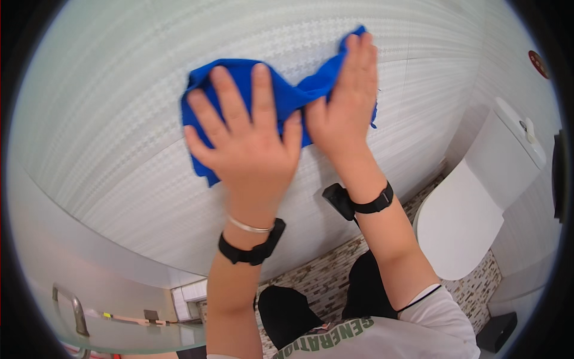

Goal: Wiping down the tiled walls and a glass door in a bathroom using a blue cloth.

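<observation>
A blue cloth (287, 92) lies bunched and creased against a white, finely patterned tiled wall (148, 103). My left hand (251, 134) presses the cloth's left part flat to the wall, its fingers spread over the fabric. At the cloth's right end, my right hand (350, 98) holds it with fingers close together and pointing up. A twisted fold runs between the two hands, and a frayed edge shows beside the right palm. Both wrists carry black straps with small black devices; a silver bangle circles the left wrist.
To the right stands a white toilet (462, 220) with its lid down. At lower left is a glass door (148, 339) with a metal handle (74, 309). Brown-and-white mosaic tiles cover the floor (323, 264). A dark bin-like object (497, 332) sits at lower right.
</observation>
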Motion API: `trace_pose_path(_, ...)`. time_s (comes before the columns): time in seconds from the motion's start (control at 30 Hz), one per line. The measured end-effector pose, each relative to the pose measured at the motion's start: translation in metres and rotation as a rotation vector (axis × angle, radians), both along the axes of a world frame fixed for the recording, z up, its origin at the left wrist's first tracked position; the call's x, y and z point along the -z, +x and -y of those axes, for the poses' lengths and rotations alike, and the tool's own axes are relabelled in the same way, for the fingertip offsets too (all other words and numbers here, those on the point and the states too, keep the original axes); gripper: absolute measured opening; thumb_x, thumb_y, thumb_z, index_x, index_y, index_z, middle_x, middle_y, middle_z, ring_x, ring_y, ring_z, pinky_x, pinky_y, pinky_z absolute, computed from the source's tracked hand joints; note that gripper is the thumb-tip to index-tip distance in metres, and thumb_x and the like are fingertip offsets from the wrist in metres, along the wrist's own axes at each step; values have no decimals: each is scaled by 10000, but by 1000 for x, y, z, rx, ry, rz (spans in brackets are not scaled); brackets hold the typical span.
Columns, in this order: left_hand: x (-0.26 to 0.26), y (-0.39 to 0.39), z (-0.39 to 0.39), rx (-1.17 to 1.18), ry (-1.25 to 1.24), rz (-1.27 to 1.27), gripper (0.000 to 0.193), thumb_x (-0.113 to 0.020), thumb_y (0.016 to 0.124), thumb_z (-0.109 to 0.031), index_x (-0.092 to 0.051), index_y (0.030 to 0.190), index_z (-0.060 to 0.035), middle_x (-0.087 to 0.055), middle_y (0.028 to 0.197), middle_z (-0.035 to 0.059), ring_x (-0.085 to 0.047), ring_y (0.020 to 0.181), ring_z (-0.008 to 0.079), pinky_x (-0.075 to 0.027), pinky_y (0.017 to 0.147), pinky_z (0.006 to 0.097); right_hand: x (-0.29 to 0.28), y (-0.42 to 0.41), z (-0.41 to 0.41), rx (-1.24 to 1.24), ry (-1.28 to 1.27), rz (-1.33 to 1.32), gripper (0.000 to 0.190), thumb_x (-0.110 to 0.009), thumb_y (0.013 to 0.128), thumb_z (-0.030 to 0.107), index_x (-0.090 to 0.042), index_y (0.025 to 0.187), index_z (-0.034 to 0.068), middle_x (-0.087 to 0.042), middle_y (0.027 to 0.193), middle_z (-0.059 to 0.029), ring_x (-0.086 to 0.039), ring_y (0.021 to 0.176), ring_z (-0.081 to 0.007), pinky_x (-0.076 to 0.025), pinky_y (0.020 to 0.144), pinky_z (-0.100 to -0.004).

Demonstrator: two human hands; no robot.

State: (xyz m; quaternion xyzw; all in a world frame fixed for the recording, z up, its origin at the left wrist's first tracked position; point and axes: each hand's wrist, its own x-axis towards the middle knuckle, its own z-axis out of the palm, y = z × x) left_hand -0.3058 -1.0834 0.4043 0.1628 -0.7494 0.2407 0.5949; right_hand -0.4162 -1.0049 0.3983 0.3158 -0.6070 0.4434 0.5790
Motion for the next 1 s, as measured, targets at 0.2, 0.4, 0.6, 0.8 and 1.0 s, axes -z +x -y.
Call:
trace_pose_path(0.2,49,-55,-42,207,-2,134,537,-530,788,-351,-490,1313,-243,-419,1377,132,-380,1218,380,-248,931,556,63,-40,-26,-11,-211,316,799,-593,809,350,-218,1397,-41,-176,1456,-277,-171,1344,-445,-164,1087,-495)
trace_pose_path(0.4,144,-60,-48,136,-66,348,466,-514,817,-388,-518,1277,-309,-492,1290,-11,-387,1194,265,-237,941,507,183,-31,-24,36,-279,669,857,-580,836,435,-146,1418,-22,-141,1469,-269,-136,1360,-418,-116,1093,-496)
trace_pose_path(0.6,242,-27,-33,195,-59,590,439,-554,819,-351,-535,1255,-304,-540,1171,-57,-421,1102,210,-260,914,429,330,5,-13,49,-228,1009,700,-469,914,279,-101,1422,-32,-80,1479,-269,-93,1373,-401,-100,1097,-500)
trace_pose_path(0.8,242,12,-16,186,140,595,422,-562,818,-345,-557,1235,-281,-559,1128,6,-441,1070,256,-289,887,463,265,34,6,-153,-274,863,646,-412,894,152,-89,1393,-102,-60,1462,-312,-82,1362,-438,-53,1105,-507)
trace_pose_path(1.0,125,49,28,19,346,51,622,-456,865,-457,-369,1387,-131,-189,1437,300,-130,1295,546,-117,971,654,119,65,31,-207,92,360,722,-474,750,147,-230,1403,-41,-144,1462,-299,-109,1357,-457,-40,1076,-541)
